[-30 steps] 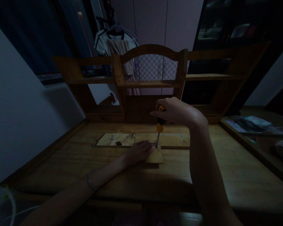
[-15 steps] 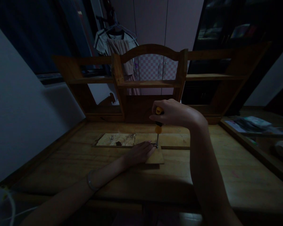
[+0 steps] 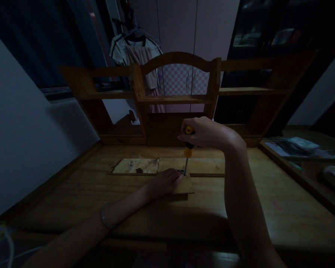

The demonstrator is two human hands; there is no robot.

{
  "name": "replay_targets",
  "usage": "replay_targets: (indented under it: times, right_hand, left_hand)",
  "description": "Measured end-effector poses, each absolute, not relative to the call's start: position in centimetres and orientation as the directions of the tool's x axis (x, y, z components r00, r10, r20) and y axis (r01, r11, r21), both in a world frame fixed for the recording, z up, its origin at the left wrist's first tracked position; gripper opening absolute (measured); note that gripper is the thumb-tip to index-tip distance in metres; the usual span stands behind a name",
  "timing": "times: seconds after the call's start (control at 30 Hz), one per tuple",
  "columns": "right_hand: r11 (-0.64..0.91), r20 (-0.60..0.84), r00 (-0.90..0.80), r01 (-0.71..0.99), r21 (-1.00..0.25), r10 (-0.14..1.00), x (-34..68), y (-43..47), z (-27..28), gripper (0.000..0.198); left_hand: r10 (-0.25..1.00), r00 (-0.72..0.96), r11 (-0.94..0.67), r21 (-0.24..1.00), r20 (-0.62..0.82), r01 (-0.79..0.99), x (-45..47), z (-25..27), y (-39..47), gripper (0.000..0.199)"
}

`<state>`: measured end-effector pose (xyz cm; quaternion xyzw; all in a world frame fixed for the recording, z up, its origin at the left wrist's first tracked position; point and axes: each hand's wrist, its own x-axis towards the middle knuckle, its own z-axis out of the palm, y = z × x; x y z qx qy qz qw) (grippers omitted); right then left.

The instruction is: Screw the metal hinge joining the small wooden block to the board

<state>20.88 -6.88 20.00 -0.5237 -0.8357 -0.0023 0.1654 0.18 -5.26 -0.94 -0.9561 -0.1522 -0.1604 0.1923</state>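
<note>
In the head view my right hand (image 3: 197,130) is wrapped round the yellow and black handle of a screwdriver (image 3: 188,150), which stands nearly upright. Its metal shaft reaches down to a small metal piece, likely a hinge (image 3: 181,171), where the tip is too small to make out. Beside the shaft, my left hand (image 3: 166,181) presses down with fingers together on a small wooden board (image 3: 185,186) and at the metal piece. That small board juts toward me from a long thin wooden board (image 3: 206,166), whose left part is pale and torn.
Everything lies on a wooden desktop (image 3: 100,201). A wooden shelf unit (image 3: 175,99) rises along its back edge. On the right, papers and plastic bags (image 3: 304,145) lie on a lower surface past a raised wooden edge. A white cable (image 3: 9,242) hangs at lower left.
The screwdriver handle and my right hand have shifted very slightly. My left hand stays on the small board, and the boards remain in place.
</note>
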Motion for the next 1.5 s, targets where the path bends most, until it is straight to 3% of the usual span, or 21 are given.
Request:
replay_targets:
  times: [0.17,0.7,1.07,1.5]
  right_hand:
    - [0.452,0.282,-0.398,0.877,-0.164,0.873,20.9,-7.0,20.1,0.034]
    - [0.470,0.299,-0.416,0.871,-0.141,0.859,20.8,-6.9,20.0,0.034]
    - [0.465,0.291,-0.410,0.873,-0.150,0.864,20.8,-6.8,19.9,0.033]
    - [0.470,0.296,-0.411,0.867,-0.166,0.862,20.8,-7.0,20.0,0.033]
  left_hand:
    - [0.269,0.889,-0.884,-0.270,0.371,0.380,0.1,-1.1,-5.2,0.030]
    - [0.295,0.902,-0.876,-0.288,0.315,0.388,0.5,-1.2,-4.9,0.032]
    - [0.262,0.858,-0.879,-0.257,0.442,0.401,1.1,-0.7,-4.6,0.024]
    - [0.303,0.865,-0.837,-0.321,0.401,0.443,1.5,-0.1,-4.6,0.029]
